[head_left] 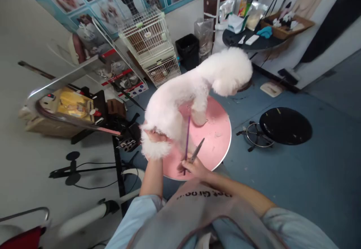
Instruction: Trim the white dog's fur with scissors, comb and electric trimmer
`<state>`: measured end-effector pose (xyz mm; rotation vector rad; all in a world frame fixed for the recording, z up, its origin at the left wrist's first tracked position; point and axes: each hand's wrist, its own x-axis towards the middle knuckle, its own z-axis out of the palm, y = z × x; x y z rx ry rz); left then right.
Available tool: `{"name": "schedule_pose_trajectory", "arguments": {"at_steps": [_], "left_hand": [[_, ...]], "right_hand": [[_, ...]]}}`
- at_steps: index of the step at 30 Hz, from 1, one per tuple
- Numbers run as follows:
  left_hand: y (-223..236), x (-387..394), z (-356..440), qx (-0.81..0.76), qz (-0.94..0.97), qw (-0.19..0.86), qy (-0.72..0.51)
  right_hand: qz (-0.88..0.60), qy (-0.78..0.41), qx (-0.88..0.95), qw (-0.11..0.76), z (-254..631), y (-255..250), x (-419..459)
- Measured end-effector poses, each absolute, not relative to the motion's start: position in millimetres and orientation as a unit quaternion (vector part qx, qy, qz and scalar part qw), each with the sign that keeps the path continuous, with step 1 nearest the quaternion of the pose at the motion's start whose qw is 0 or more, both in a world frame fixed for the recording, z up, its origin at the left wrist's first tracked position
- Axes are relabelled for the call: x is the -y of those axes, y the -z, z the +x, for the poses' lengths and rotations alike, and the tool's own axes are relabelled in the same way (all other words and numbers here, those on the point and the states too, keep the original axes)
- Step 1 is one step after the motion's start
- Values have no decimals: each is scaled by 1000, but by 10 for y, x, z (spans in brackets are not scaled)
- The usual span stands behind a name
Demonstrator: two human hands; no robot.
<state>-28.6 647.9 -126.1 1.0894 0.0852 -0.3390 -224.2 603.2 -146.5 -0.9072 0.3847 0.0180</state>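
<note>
A fluffy white dog (177, 87) stands on a round pink grooming table (218, 143), its rump toward me and its head toward the back right. My left hand (155, 136) is against the dog's rear. White fluff, apparently the tail (155, 148), covers its wrist, and its fingers are mostly hidden. Beside the hind legs, my right hand (196, 166) is closed around a purple-backed comb (187, 138) and a pair of scissors (197, 150). The comb stands nearly upright with its teeth to the left; the scissor blades point up and right.
A black stool (285, 125) stands at the right. A metal grooming arm (64, 76) rises on the left. Behind the dog are wire cages (148, 38), a black bin (187, 45) and a dark side table (265, 43) with bags and a box.
</note>
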Motion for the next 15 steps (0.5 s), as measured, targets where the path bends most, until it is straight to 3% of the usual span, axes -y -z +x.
{"name": "schedule_pose_trajectory", "arguments": {"at_steps": [3,9,15], "left_hand": [[1237,-6397,-296,-74,482,870,70],[1296,-6402,-262,-36,517,848,108],[1343,-6339,-304,-106,541,832,61]], "right_hand": [[-401,-57,-305,862,-2329,1743,-5771],[-361,-141,-136,912,-2505,2014,-5370],[-350,-228,-194,888,-2441,2256,-4794]]}}
